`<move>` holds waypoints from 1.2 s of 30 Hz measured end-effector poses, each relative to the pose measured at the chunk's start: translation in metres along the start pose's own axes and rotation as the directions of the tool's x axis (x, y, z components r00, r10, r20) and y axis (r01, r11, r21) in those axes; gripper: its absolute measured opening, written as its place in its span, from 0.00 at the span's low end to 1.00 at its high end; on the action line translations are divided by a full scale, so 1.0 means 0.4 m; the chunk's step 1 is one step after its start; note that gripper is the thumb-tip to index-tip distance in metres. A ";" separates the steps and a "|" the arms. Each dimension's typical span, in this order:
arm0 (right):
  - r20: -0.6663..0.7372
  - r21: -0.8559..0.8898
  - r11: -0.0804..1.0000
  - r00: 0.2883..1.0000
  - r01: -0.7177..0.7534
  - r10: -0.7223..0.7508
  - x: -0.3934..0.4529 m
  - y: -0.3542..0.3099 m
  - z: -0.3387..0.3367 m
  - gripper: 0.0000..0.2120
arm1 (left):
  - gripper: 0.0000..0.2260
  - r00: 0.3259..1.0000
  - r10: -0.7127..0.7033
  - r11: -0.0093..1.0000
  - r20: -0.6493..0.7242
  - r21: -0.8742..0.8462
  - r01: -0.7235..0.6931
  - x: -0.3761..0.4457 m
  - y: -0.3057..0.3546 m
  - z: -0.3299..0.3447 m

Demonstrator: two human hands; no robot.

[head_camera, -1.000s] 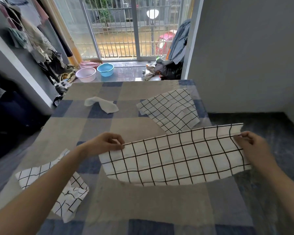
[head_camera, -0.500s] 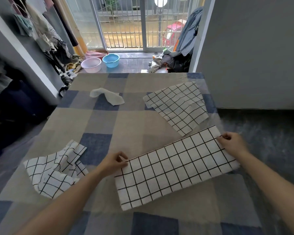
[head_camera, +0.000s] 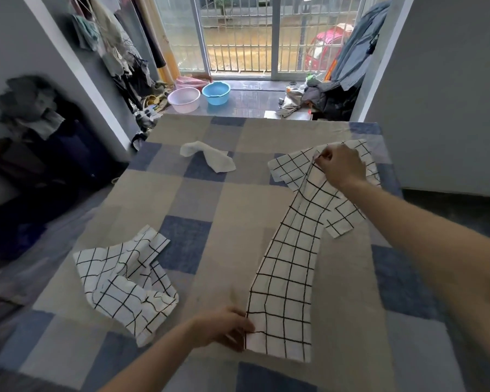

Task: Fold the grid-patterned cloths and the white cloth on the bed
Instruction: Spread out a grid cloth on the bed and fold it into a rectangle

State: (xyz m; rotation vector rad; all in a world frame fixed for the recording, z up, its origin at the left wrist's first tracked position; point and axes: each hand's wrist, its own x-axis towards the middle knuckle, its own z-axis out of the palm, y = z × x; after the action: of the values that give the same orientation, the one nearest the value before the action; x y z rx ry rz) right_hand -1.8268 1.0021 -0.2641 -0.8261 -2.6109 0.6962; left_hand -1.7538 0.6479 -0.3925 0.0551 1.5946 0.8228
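Observation:
A long folded grid-patterned cloth (head_camera: 290,267) stretches from near to far across the bed (head_camera: 238,219). My left hand (head_camera: 227,326) pinches its near left corner. My right hand (head_camera: 338,165) pinches its far end, lifted over a second grid cloth (head_camera: 292,165) that lies flat at the far right. A third grid cloth (head_camera: 125,281) lies crumpled at the near left. The small white cloth (head_camera: 210,155) sits rumpled at the far middle.
The bed has a blue and beige checked cover. A grey wall (head_camera: 450,80) runs close along its right side. Beyond the far edge stand a pink basin (head_camera: 184,99), a blue basin (head_camera: 216,92) and a pile of clothes (head_camera: 317,100).
The strip lay crosswise between my hands. Now it runs from near to far: my right hand carried its end to the far right, and my left hand drew its end toward me.

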 end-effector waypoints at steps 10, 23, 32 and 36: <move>0.136 -0.153 0.947 0.955 0.284 -0.265 -0.043 -0.177 0.179 0.09 | 0.20 0.953 0.043 0.820 -0.300 0.555 0.137 -0.058 -0.026 -0.004; 0.095 -0.203 0.857 0.881 0.474 -0.464 -0.262 -0.151 0.173 0.05 | 0.21 0.743 0.620 0.413 -0.252 0.910 -0.036 0.110 0.071 -0.156; 0.105 -0.314 0.798 0.854 0.515 -0.510 -0.551 -0.072 0.147 0.06 | 0.27 0.811 0.577 0.240 -0.096 0.969 -0.056 0.056 0.033 -0.234; 0.247 -0.382 0.732 0.825 0.564 -0.508 -0.677 -0.026 0.180 0.06 | 0.19 0.743 0.656 0.271 -0.133 0.960 -0.067 0.021 0.028 -0.229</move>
State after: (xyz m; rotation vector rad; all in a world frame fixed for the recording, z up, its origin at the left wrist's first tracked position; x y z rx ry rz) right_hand -1.6502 0.8058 -0.3581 -0.0735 -2.9525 -0.0213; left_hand -1.8412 0.6175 -0.3969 1.2265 2.4818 0.1166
